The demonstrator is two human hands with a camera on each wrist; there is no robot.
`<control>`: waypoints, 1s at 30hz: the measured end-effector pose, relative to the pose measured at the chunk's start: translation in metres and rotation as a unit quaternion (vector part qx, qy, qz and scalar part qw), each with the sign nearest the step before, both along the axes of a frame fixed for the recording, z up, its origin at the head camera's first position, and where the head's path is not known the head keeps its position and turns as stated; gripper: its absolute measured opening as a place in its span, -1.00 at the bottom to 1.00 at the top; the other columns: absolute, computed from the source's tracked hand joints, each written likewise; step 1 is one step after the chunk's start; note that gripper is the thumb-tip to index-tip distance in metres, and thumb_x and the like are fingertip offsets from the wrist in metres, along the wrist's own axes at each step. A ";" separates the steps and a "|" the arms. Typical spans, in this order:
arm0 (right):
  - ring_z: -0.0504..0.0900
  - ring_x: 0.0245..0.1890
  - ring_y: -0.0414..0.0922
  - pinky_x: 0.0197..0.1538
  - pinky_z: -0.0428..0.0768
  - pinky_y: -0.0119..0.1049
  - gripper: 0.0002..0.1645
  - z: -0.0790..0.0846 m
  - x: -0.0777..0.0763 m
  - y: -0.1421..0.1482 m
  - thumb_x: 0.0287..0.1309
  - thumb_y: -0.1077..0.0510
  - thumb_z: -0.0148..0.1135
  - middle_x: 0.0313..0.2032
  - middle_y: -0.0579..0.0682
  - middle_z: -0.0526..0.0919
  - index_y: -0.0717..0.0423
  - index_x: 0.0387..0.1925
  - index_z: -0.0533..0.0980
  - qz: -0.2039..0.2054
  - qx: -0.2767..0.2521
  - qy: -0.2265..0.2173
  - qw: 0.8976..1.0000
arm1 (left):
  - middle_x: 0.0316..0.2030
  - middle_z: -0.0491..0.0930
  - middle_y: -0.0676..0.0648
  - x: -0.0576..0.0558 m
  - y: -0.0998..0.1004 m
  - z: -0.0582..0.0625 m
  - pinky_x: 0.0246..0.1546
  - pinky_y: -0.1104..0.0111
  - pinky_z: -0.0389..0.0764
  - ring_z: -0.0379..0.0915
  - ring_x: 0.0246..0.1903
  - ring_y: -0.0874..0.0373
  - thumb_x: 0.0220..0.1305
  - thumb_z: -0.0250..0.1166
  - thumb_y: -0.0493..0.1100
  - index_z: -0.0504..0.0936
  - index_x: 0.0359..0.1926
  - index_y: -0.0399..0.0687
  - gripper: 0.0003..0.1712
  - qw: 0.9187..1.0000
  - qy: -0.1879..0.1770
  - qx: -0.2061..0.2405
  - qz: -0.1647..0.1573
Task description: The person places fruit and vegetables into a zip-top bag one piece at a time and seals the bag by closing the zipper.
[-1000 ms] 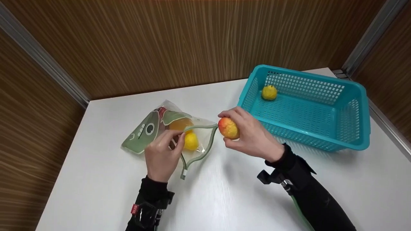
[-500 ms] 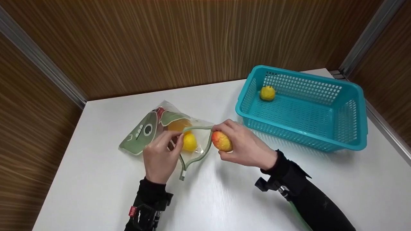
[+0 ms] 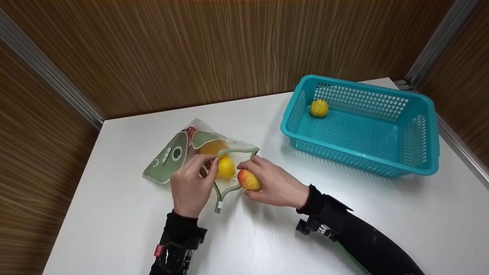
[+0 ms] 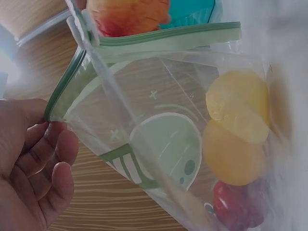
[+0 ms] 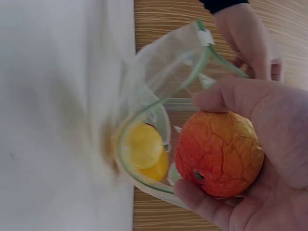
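Note:
My left hand [image 3: 192, 185] pinches the green rim of a clear zip bag [image 3: 164, 162] printed with a green cartoon face, keeping its mouth spread apart. Through the plastic show a yellow fruit [image 4: 238, 103], an orange fruit [image 4: 234, 154] and a red item [image 4: 238, 203]. My right hand [image 3: 277, 185] grips a wrinkled red-and-yellow fruit, peach-like in colour [image 5: 219, 154], between thumb and fingers. In the head view this fruit overlaps the right side of the bag's mouth; the right wrist view has it just outside the green zip edge [image 5: 144, 113].
A teal plastic basket [image 3: 355, 154] stands at the back right of the white table [image 3: 126, 229]. One knobbly yellow fruit [image 3: 319, 108] lies in its far left corner. Wood-grain panels [image 3: 229, 49] close off the back and both sides.
My right hand has moved left and toward the near side, bringing the red-and-yellow fruit from beside the basket to the bag's mouth. The left hand keeps its pinch on the bag's rim.

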State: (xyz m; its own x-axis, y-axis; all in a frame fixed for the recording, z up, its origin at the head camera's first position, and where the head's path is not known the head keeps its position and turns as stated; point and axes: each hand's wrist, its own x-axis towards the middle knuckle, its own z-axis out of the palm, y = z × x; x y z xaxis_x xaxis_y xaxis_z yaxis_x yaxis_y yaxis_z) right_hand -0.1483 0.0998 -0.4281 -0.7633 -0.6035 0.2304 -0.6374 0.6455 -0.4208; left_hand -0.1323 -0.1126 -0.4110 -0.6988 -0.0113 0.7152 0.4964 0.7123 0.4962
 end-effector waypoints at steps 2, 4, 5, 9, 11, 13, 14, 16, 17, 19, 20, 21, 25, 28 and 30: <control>0.52 -0.18 -0.19 -0.10 0.60 -0.35 -0.35 -0.005 -0.002 -0.003 -0.06 -0.04 0.37 -0.06 -0.07 0.50 -0.07 0.11 0.39 -0.008 -0.005 -0.004 1.000 | -0.53 0.65 0.01 0.000 0.001 0.000 -0.62 0.39 0.54 0.50 -0.60 0.26 0.06 0.41 -0.24 0.69 -0.36 -0.09 -0.92 1.000 0.000 -0.001 -0.004; 0.53 -0.20 -0.20 -0.10 0.61 -0.35 -0.36 -0.009 -0.004 -0.006 -0.06 -0.04 0.37 -0.07 -0.07 0.52 -0.06 0.10 0.40 -0.016 -0.010 -0.009 1.000 | -0.53 0.65 0.02 0.001 0.001 0.000 -0.61 0.44 0.53 0.50 -0.60 0.27 0.09 0.39 -0.22 0.69 -0.36 -0.08 -0.93 1.000 0.000 -0.006 -0.006; 0.53 -0.21 -0.20 -0.11 0.61 -0.35 -0.37 -0.011 -0.005 -0.008 -0.06 -0.04 0.38 -0.09 -0.06 0.53 -0.06 0.09 0.40 -0.021 -0.012 -0.012 1.000 | -0.53 0.65 0.02 0.001 0.001 0.000 -0.61 0.45 0.52 0.50 -0.60 0.27 0.11 0.38 -0.20 0.69 -0.36 -0.07 -0.94 1.000 0.000 -0.008 -0.008; 0.55 -0.23 -0.19 -0.14 0.62 -0.34 -0.35 -0.014 -0.009 -0.016 -0.07 -0.08 0.38 -0.13 -0.04 0.55 -0.07 0.09 0.40 -0.033 -0.008 -0.021 0.999 | -0.54 0.64 0.03 0.001 0.001 -0.001 -0.62 0.45 0.51 0.49 -0.61 0.28 0.16 0.34 -0.15 0.69 -0.37 -0.09 -0.90 1.000 0.002 -0.016 -0.011; 0.57 -0.21 -0.17 -0.12 0.62 -0.31 -0.34 -0.014 -0.012 -0.021 -0.08 -0.09 0.38 -0.11 -0.02 0.55 -0.06 0.10 0.40 -0.037 -0.005 -0.026 0.999 | -0.55 0.64 0.03 0.000 0.002 -0.001 -0.63 0.45 0.51 0.49 -0.61 0.28 0.17 0.33 -0.15 0.69 -0.37 -0.10 -0.89 1.000 0.004 -0.019 -0.014; 0.58 -0.17 -0.15 -0.09 0.63 -0.28 -0.32 -0.014 -0.015 -0.026 -0.08 -0.09 0.38 -0.06 0.00 0.56 -0.05 0.12 0.40 -0.042 -0.004 -0.033 0.999 | -0.55 0.64 0.03 0.000 0.002 -0.001 -0.62 0.47 0.49 0.49 -0.61 0.29 0.18 0.33 -0.16 0.69 -0.38 -0.11 -0.89 1.000 0.006 -0.022 -0.015; 0.58 -0.14 -0.14 -0.06 0.63 -0.27 -0.31 -0.015 -0.017 -0.028 -0.09 -0.09 0.38 -0.04 0.01 0.56 -0.05 0.13 0.40 -0.045 -0.004 -0.037 0.998 | -0.55 0.64 0.03 0.000 0.002 -0.001 -0.62 0.48 0.48 0.49 -0.60 0.29 0.17 0.33 -0.16 0.69 -0.38 -0.10 -0.90 1.000 0.007 -0.025 -0.015; 0.59 -0.10 -0.12 -0.03 0.63 -0.24 -0.29 -0.015 -0.020 -0.033 -0.09 -0.07 0.38 0.00 0.03 0.56 -0.04 0.15 0.39 -0.046 -0.001 -0.041 0.998 | -0.55 0.63 0.04 -0.001 0.002 -0.001 -0.62 0.51 0.48 0.49 -0.60 0.29 0.17 0.33 -0.17 0.69 -0.37 -0.08 -0.92 0.999 0.006 -0.029 -0.014; 0.60 -0.08 -0.11 -0.01 0.63 -0.22 -0.28 -0.016 -0.022 -0.035 -0.08 -0.06 0.38 0.02 0.04 0.56 -0.04 0.17 0.39 -0.046 0.003 -0.042 0.998 | -0.55 0.63 0.04 -0.001 0.002 -0.001 -0.62 0.52 0.47 0.49 -0.60 0.29 0.17 0.33 -0.18 0.68 -0.37 -0.07 -0.93 0.999 0.006 -0.031 -0.013; 0.60 -0.08 -0.11 -0.02 0.63 -0.22 -0.26 -0.018 -0.024 -0.039 -0.07 -0.04 0.38 0.01 0.06 0.58 -0.05 0.20 0.37 -0.042 0.013 -0.036 0.998 | -0.55 0.63 0.05 -0.001 0.002 -0.002 -0.62 0.53 0.47 0.49 -0.61 0.29 0.15 0.34 -0.18 0.68 -0.37 -0.06 -0.95 0.999 0.006 -0.032 -0.012; 0.61 -0.10 -0.11 -0.04 0.64 -0.23 -0.26 -0.019 -0.026 -0.041 -0.06 -0.03 0.38 0.00 0.06 0.58 -0.05 0.21 0.36 -0.039 0.018 -0.031 0.999 | -0.56 0.62 0.05 -0.001 0.002 -0.002 -0.62 0.53 0.47 0.49 -0.61 0.29 0.16 0.34 -0.18 0.68 -0.37 -0.05 -0.95 0.999 0.006 -0.033 -0.011; 0.61 -0.13 -0.11 -0.07 0.64 -0.24 -0.26 -0.020 -0.027 -0.043 -0.06 -0.02 0.37 -0.02 0.06 0.59 -0.05 0.21 0.36 -0.036 0.022 -0.024 0.999 | -0.56 0.62 0.05 -0.001 0.002 -0.002 -0.62 0.53 0.47 0.49 -0.61 0.29 0.16 0.34 -0.18 0.68 -0.37 -0.05 -0.95 0.999 0.005 -0.033 -0.011; 0.59 -0.28 -0.13 -0.23 0.62 -0.27 -0.34 -0.025 -0.031 -0.051 -0.03 -0.03 0.35 -0.14 0.03 0.60 0.00 0.13 0.38 -0.027 0.038 0.009 0.999 | -0.56 0.62 0.05 -0.001 0.002 -0.002 -0.61 0.52 0.46 0.49 -0.61 0.28 0.18 0.33 -0.16 0.68 -0.38 -0.06 -0.92 0.999 0.005 -0.034 -0.009; 0.58 -0.31 -0.12 -0.27 0.61 -0.27 -0.42 -0.027 -0.032 -0.056 0.00 -0.06 0.33 -0.19 0.03 0.60 0.06 0.05 0.40 -0.026 0.050 0.028 0.998 | -0.56 0.62 0.04 -0.001 0.003 -0.003 -0.61 0.52 0.45 0.50 -0.61 0.25 0.19 0.31 -0.15 0.68 -0.38 -0.07 -0.90 0.999 0.006 -0.039 -0.007; 0.59 -0.26 -0.11 -0.24 0.63 -0.27 -0.44 -0.028 -0.034 -0.060 0.03 -0.07 0.30 -0.18 0.05 0.61 0.09 0.03 0.41 -0.025 0.055 0.032 0.998 | -0.56 0.62 0.04 -0.001 0.003 -0.003 -0.62 0.52 0.43 0.50 -0.61 0.24 0.18 0.32 -0.16 0.68 -0.38 -0.07 -0.91 0.999 0.006 -0.039 -0.006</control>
State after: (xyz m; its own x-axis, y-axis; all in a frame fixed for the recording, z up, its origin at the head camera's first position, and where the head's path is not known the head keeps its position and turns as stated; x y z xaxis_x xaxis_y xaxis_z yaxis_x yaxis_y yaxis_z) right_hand -0.1819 0.0399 -0.4559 -0.7795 -0.5887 0.2140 -0.6259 0.7177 -0.3051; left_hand -0.1335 -0.1092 -0.4139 -0.6897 0.0531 0.7222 0.5104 0.7431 0.4328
